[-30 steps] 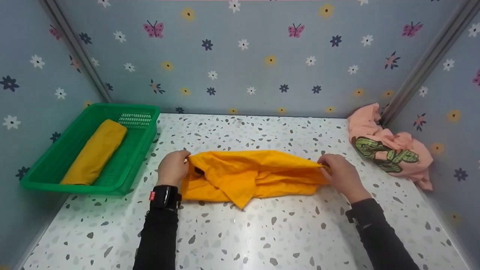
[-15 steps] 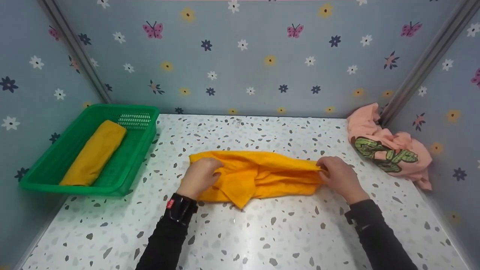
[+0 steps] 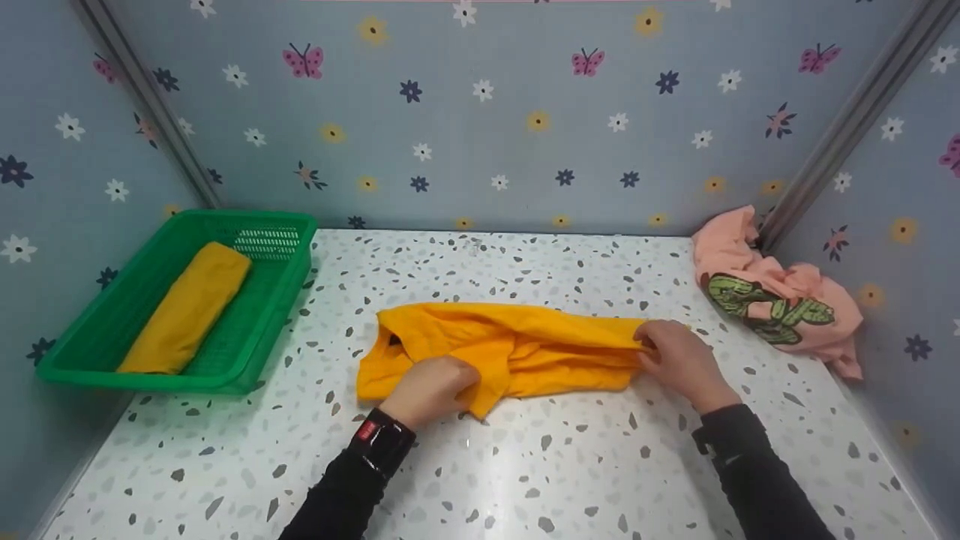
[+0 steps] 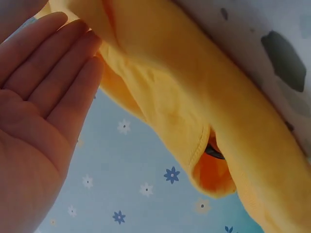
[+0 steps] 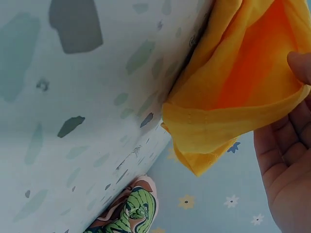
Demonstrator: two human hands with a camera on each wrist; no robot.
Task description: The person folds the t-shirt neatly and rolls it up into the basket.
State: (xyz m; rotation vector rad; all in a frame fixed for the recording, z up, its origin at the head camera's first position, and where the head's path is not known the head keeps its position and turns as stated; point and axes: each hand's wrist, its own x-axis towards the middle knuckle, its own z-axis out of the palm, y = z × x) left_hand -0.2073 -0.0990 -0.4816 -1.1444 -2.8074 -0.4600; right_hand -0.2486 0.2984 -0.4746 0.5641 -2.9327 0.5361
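A yellow T-shirt, folded into a long strip, lies across the middle of the table. A dark spot shows inside its opening at the left end. My right hand pinches the hem at the right end between thumb and fingers; in the right wrist view the hem hangs open in a loop. Over the pointed flap at the shirt's near middle is my left hand. In the left wrist view its fingers are nearly straight, with their tips at the cloth; the thumb is mostly cut off.
On the left stands a green plastic basket holding a folded yellow cloth. A crumpled pink garment with a green cactus print lies in the back right corner. Patterned walls enclose the speckled table at the back and sides.
My left hand has let go of the shirt's left end and moved right and nearer to me, to the flap in the middle. The right hand has kept its hold, almost unmoved.
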